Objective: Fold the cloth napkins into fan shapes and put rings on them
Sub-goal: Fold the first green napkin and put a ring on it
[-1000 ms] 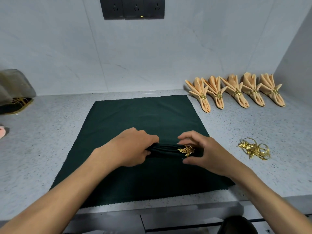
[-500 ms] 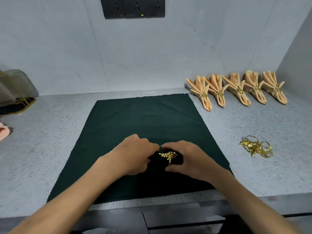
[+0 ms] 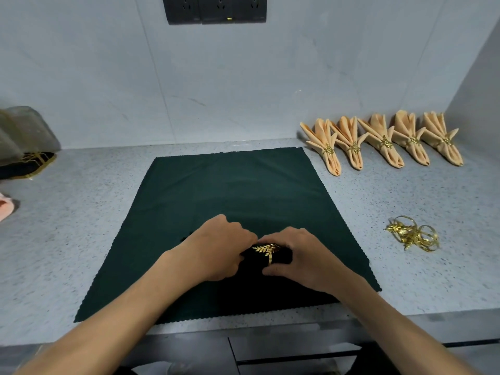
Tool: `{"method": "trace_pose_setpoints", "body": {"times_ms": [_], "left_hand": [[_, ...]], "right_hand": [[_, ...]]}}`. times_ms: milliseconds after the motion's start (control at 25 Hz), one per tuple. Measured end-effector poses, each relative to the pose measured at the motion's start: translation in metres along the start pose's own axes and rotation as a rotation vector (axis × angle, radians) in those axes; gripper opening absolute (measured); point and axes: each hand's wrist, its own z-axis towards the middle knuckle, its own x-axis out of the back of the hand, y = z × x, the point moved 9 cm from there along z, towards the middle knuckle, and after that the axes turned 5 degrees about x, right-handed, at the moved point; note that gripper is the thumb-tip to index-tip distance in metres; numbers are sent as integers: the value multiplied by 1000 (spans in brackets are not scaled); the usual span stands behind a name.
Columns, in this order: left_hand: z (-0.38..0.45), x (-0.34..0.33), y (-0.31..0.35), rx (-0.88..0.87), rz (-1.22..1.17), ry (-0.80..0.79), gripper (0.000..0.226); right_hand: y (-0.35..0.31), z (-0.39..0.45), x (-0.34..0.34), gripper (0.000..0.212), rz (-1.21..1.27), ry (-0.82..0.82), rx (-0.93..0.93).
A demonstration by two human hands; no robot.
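A folded dark green napkin [image 3: 281, 257], encircled by a gold leaf ring [image 3: 266, 250], is gripped between the left hand [image 3: 216, 250] and right hand [image 3: 303, 257] over a spread green cloth [image 3: 230, 185]; spare rings [image 3: 414, 235] and five ringed peach napkins [image 3: 381, 142] are seen farther back on the tabletop [image 3: 81, 212].

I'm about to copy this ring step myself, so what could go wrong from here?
The folded dark napkin is squeezed between the left hand and right hand; letting go early could let the pleats spring apart. The gold ring might snag or bunch the cloth. The flat green cloth underneath could get dragged along.
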Motion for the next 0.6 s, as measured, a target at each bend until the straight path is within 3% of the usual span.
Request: {"method": "trace_pose_setpoints", "body": {"times_ms": [80, 160, 240, 360, 600], "left_hand": [[-2, -9, -4, 16, -16, -49, 17], [-3, -15, -9, 37, -28, -64, 18], [0, -12, -7, 42, -56, -2, 25], [12, -5, 6, 50, -140, 80, 43], [25, -5, 31, -17, -18, 105, 22]], "right_hand": [[9, -9, -4, 56, -13, 8, -61], [19, -18, 0, 42, 9, 77, -110], [25, -21, 5, 26, 29, 124, -114], [27, -19, 4, 23, 62, 120, -112], [27, -16, 2, 27, 138, 130, -132]]}}
